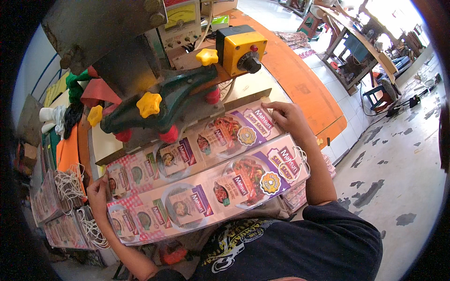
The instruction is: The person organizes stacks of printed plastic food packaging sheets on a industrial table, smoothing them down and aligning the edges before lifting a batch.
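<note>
1. On the pale worktable (262,84) under the green press head (164,100): two long printed cardboard strips with food pictures, side by side.
2. Far strip (197,145): its near-left part runs beneath the press; right hand (288,117) lies flat on its right end, fingers spread, pressing rather than clasping.
3. Near strip (211,189): overhangs the table's front edge; left hand (97,193) pinches the left ends of the strips, fingers closed on the card.
4. Yellow control box (240,48): behind the press, well apart from both hands.
5. String bundles (70,187): just left of the left hand.
</note>
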The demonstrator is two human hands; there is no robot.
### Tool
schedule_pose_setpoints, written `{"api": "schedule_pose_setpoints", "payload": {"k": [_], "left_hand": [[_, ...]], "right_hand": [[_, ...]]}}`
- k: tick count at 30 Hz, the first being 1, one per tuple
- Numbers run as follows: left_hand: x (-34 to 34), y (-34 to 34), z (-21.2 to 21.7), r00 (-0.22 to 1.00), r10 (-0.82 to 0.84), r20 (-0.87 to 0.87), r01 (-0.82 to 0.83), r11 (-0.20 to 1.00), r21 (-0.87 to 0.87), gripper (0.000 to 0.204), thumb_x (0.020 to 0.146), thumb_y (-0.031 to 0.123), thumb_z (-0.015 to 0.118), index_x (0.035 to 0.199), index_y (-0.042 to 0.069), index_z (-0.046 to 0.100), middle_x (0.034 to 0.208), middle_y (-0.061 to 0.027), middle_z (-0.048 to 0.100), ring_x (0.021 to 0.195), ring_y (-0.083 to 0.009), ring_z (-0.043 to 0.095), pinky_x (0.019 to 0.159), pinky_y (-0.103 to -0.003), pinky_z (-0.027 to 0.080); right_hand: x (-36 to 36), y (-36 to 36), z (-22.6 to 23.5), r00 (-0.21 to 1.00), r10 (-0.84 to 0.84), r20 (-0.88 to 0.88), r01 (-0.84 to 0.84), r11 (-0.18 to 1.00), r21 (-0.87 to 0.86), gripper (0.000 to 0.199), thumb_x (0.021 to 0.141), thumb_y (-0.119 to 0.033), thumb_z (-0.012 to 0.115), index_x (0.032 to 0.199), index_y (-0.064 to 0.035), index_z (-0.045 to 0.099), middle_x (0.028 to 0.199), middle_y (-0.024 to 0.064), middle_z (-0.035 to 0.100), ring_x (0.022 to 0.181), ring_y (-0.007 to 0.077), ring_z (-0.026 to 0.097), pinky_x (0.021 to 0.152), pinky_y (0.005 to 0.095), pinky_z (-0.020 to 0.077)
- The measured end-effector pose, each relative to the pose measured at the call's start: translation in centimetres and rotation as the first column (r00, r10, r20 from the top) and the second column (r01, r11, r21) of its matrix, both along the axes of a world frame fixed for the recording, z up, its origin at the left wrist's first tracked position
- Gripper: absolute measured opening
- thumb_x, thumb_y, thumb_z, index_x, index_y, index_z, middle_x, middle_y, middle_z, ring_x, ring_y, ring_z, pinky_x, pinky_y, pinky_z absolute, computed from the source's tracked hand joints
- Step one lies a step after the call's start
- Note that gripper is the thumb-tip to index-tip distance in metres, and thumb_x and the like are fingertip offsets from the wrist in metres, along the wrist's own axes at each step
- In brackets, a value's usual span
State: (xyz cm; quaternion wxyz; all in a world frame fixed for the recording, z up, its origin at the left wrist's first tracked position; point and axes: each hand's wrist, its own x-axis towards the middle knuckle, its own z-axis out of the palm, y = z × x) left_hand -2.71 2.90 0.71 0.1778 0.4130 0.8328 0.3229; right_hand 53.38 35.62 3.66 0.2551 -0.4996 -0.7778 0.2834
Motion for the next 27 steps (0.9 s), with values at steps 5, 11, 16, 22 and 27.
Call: {"api": "schedule_pose_setpoints", "payload": {"k": [5,11,16,22,27], "left_hand": [[0.7,0.2,0.0,1.000,-0.012,0.028,0.010,0.997,0.072,0.037,0.105,0.024,0.060,0.129,-0.003,0.067,0.091,-0.0012,0.068,0.085,-0.0065,0.054,0.079,-0.027,0.047],[-0.2,-0.2,-0.8,0.984,0.002,0.180,-0.019,0.996,0.092,0.038,0.105,0.025,0.062,0.128,-0.003,0.068,0.087,0.0015,0.066,0.080,-0.0059,0.050,0.074,-0.026,0.045],[-0.2,-0.4,-0.9,0.987,-0.003,0.158,-0.014,0.995,0.103,0.050,0.103,0.043,0.063,0.114,-0.004,0.074,0.083,0.0015,0.065,0.072,-0.0078,0.054,0.067,-0.027,0.045],[0.9,0.2,0.4,1.000,0.001,0.025,-0.002,0.999,0.034,0.039,0.105,0.029,0.062,0.129,-0.002,0.069,0.084,0.0068,0.060,0.075,-0.0037,0.044,0.066,-0.022,0.038],[0.4,-0.3,-0.6,0.998,-0.028,0.057,0.021,0.992,0.123,0.039,0.105,0.028,0.061,0.129,-0.002,0.069,0.088,0.0033,0.065,0.079,-0.0053,0.051,0.072,-0.024,0.044]], "right_hand": [[0.2,0.4,-0.6,1.000,0.019,-0.012,-0.019,1.000,-0.005,0.033,0.092,-0.008,0.060,0.121,-0.0065,0.075,0.080,0.0128,0.070,0.069,0.0157,0.061,0.069,0.0334,0.0521],[-0.3,0.1,-0.3,1.000,-0.003,-0.028,0.002,0.999,-0.034,0.029,0.094,-0.012,0.060,0.118,-0.0085,0.076,0.081,0.0173,0.073,0.068,0.0213,0.069,0.071,0.0354,0.0550],[-0.2,0.1,0.0,1.000,-0.011,-0.004,0.011,0.999,-0.050,0.029,0.094,-0.012,0.060,0.118,-0.0074,0.076,0.080,0.0162,0.073,0.066,0.0201,0.066,0.069,0.0350,0.0536],[0.2,0.3,-0.3,1.000,0.011,-0.009,-0.011,0.999,-0.032,0.030,0.093,-0.013,0.061,0.119,-0.0080,0.075,0.081,0.0159,0.073,0.066,0.0197,0.066,0.069,0.0354,0.0536],[0.4,0.4,-1.3,0.997,0.024,-0.080,-0.024,1.000,-0.002,0.029,0.094,-0.015,0.062,0.119,-0.0084,0.076,0.080,0.0152,0.072,0.065,0.0194,0.066,0.068,0.0351,0.0533]]}}
